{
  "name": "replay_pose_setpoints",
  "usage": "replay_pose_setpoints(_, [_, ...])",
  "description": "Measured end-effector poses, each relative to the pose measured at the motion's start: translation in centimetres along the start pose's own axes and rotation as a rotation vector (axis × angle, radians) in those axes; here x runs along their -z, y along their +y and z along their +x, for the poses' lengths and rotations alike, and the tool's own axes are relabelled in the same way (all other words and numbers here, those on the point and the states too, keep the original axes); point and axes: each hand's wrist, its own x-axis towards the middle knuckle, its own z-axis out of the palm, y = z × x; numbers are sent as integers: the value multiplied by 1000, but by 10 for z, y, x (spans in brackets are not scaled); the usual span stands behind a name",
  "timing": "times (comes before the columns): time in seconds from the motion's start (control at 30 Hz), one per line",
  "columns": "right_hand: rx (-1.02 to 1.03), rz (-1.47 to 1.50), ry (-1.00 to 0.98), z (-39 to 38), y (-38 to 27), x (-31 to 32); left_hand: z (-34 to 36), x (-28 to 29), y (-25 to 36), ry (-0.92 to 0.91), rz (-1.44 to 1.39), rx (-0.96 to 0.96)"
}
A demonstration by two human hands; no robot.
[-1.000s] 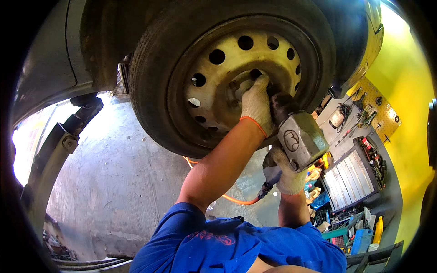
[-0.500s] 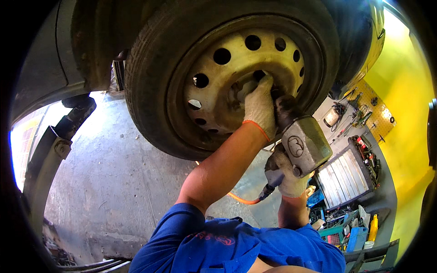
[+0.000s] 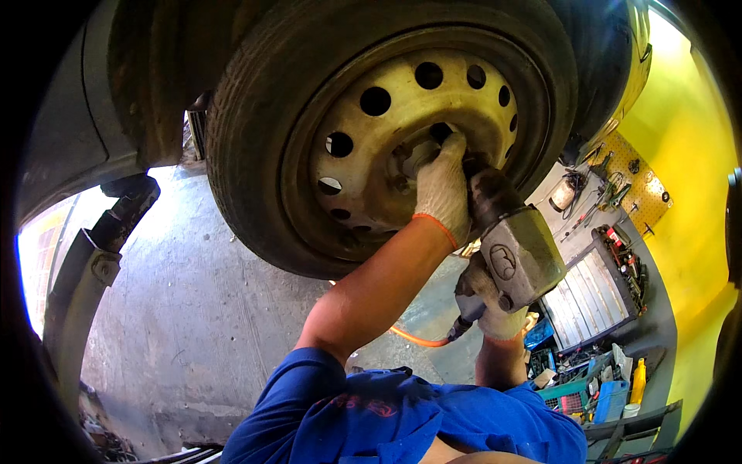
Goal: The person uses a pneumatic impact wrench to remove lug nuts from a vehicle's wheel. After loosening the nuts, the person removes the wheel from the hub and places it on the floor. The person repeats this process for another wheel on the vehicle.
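Note:
A car wheel [image 3: 363, 166] with a dirty, pale steel rim hangs raised in front of me, its round holes ringing the hub. My right hand [image 3: 495, 305], in a pale glove with dark-stained fingers, grips the handle of a grey impact wrench [image 3: 529, 251]. The tool's dark nose points into the middle of the wheel. My left hand [image 3: 444, 189], in a whitish glove with an orange cuff edge, is curled at the hub against that nose. Its fingertips are partly hidden, as is the socket end. An orange air hose [image 3: 417, 338] runs to the wrench's handle.
A lift arm [image 3: 97, 259] reaches under the car body [image 3: 66, 124] at left. To the right stand a grey drawer cabinet [image 3: 587, 298] with tools on top, a yellow pegboard [image 3: 638, 185] with hanging tools, and crates [image 3: 610, 400] of parts beside a yellow bottle [image 3: 638, 380].
The impact wrench and my right hand have shifted very slightly down and right in the view. The wheel appears a little lower at its left side. Both hands keep their places.

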Motion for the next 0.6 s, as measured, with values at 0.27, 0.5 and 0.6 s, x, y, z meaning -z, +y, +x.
replay_pose_setpoints(0.27, [-88, 228, 37, -7, -19, -8, -10, -4, -1, 20, 27, 45])
replay_pose_setpoints(0.5, [-91, 116, 61, -24, 31, 8, -9, -5, -6, 25, 300, -252])
replay_pose_setpoints(0.6, [149, -131, -173, -40, 66, 23, -11, 4, -24, 5, 456, -517])
